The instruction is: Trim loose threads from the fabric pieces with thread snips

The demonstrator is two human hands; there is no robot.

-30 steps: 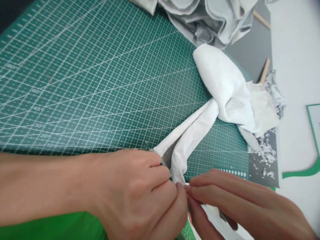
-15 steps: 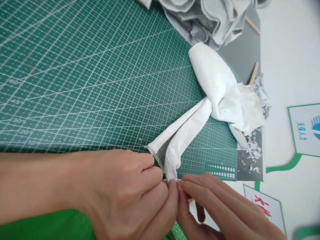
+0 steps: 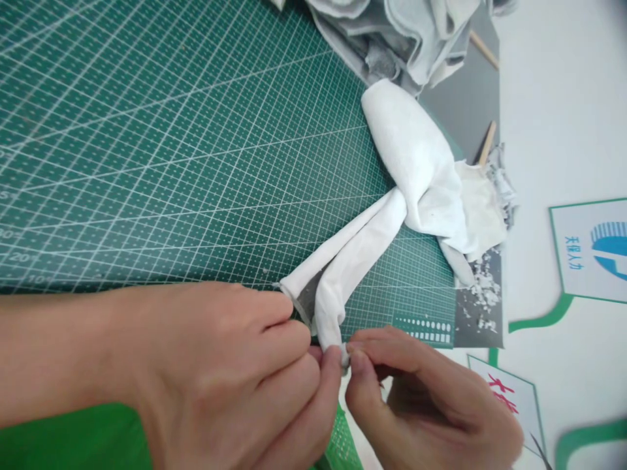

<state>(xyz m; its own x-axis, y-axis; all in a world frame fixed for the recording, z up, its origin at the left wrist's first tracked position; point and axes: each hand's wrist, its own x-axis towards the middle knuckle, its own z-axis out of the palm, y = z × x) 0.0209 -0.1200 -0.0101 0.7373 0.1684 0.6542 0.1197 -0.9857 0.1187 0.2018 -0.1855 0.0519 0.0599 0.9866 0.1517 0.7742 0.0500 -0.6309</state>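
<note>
From the hands (image 3: 240,378), the widest passage runs over the mat (image 3: 171,163) at 10 to 11 o'clock, with the left forearm (image 3: 63,359) barring 9. The heap (image 3: 392,32) blocks 12, and the cloth (image 3: 365,254) lies across 1. Between 2 and 3, a narrower strip of mat reaches the scraps (image 3: 482,297).

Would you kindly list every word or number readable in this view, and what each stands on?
"10": green cutting mat, at the picture's left.
"20": same mat, just above the "10".
"天保人力": sideways, on the upper white panel beside the blue logo.
"大": red, on the lower white panel; what follows is too blurred to read.
Other mat figures at the picture's left edge: cut off or too faint.
</note>
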